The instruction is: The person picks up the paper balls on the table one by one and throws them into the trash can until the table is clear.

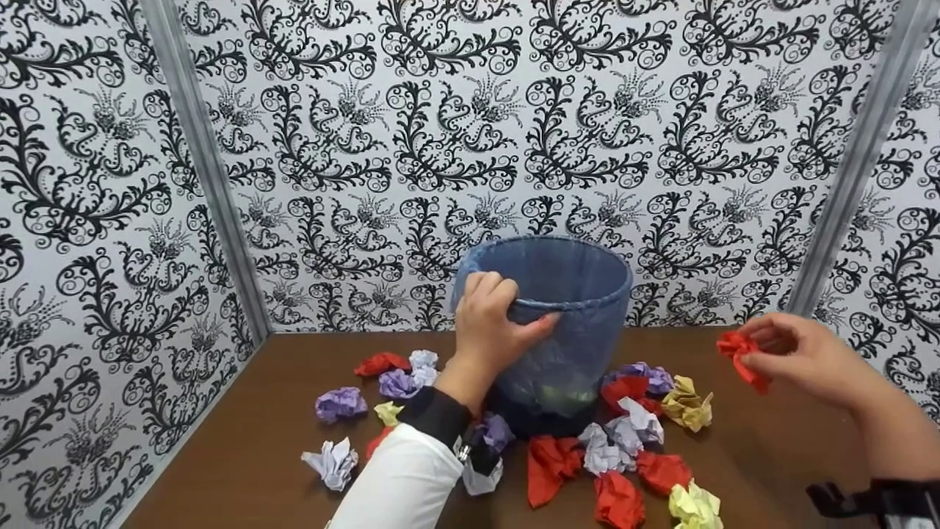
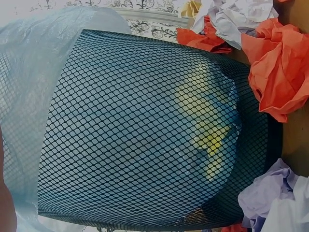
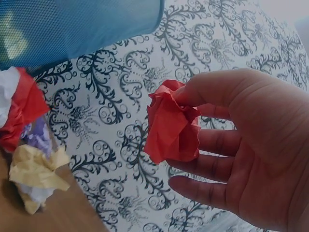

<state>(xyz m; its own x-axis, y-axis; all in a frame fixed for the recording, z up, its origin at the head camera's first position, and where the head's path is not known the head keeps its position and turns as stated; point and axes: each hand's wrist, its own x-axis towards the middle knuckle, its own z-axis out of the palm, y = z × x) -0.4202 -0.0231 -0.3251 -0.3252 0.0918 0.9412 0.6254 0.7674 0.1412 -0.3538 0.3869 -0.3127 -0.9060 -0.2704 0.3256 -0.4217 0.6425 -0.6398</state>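
Observation:
A mesh wastebasket (image 1: 558, 353) lined with a translucent blue bag stands on the table, yellow paper showing through its side in the left wrist view. My left hand (image 1: 490, 316) grips the near left of its rim, fingers over the edge and thumb along the outside. To the right of the basket, my right hand (image 1: 808, 360) pinches a crumpled red paper ball (image 3: 171, 123) between thumb and fingers, raised above the table. The right wrist view shows the thumb on top of the paper and the lower fingers extended beneath.
Crumpled paper balls lie around the basket: purple (image 1: 341, 404) and white (image 1: 332, 464) at left, red (image 1: 619, 499), yellow (image 1: 694, 505) and tan (image 1: 687, 404) at right. Patterned panels (image 1: 470, 147) enclose the brown table (image 1: 242, 455) behind and at the sides.

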